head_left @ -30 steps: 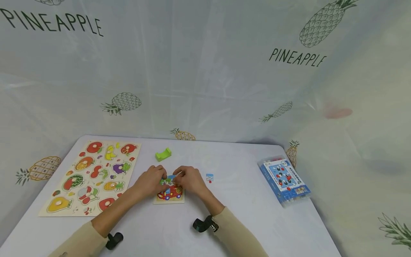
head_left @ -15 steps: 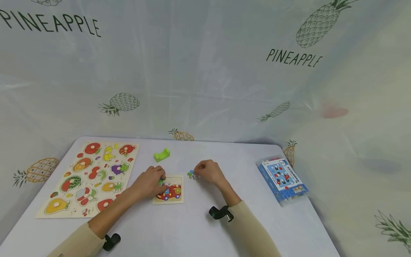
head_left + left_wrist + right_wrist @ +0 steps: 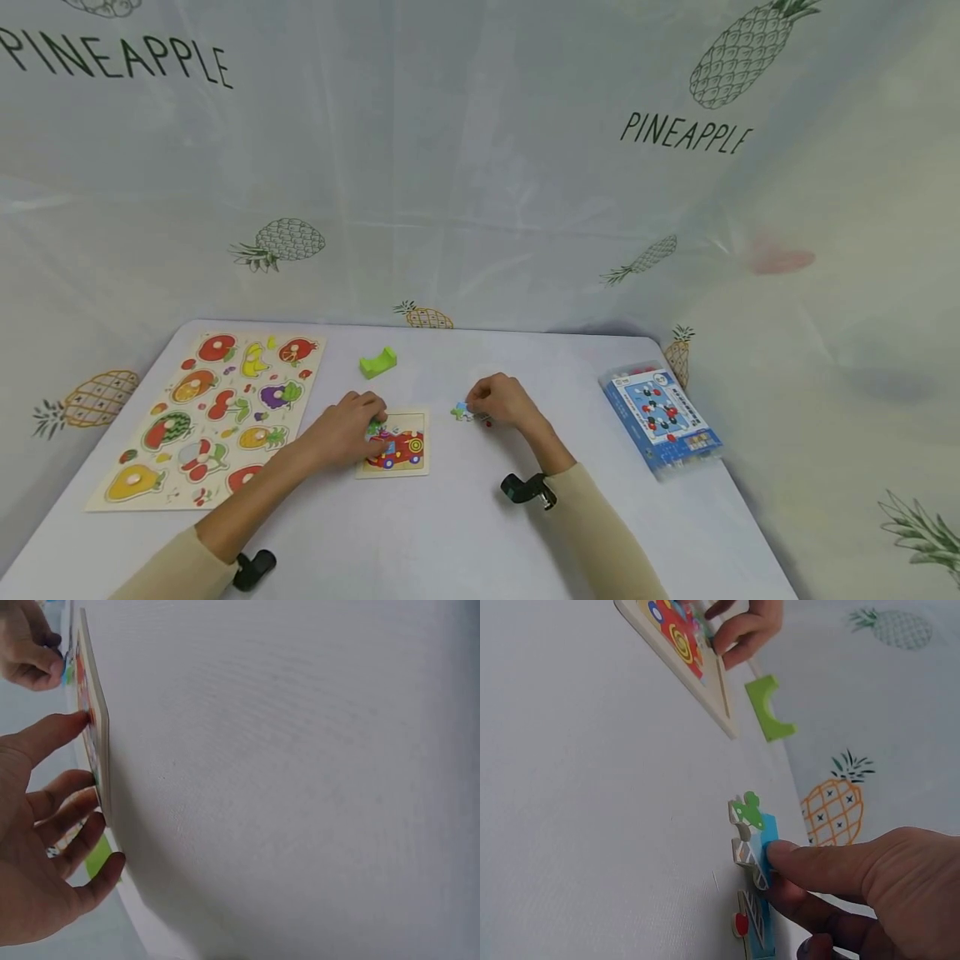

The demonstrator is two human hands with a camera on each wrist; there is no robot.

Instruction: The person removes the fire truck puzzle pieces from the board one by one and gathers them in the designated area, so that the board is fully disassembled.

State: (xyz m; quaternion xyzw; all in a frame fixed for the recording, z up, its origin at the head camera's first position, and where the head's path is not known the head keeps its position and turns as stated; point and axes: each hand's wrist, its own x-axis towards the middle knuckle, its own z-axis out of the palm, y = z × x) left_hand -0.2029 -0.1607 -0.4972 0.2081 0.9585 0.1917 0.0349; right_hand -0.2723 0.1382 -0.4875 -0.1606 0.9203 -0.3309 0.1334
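A small framed jigsaw puzzle [image 3: 427, 442] with a red car picture lies at mid-table. My left hand [image 3: 343, 432] rests on its left part, thumb on the picture and fingertips at its upper left, partly covering it. In the left wrist view, the spread fingers [image 3: 49, 796] of that hand reach the board's edge. Right of the board, my right hand [image 3: 506, 402] pinches a green and blue jigsaw piece [image 3: 751, 817] between thumb and finger. Close by that piece is another blue piece [image 3: 759, 930] with a red knob, partly hidden by my fingers in the head view.
A large fruit puzzle board [image 3: 217, 417] lies on the left of the white table. A green curved block [image 3: 378, 362] stands behind the small puzzle. The blue box [image 3: 663, 421] is near the right edge. A pineapple-print curtain [image 3: 480, 167] hangs behind.
My right hand has lifted the green and blue piece off the small puzzle and moved right with it, to beside the loose piece. My left hand has stayed at the board.
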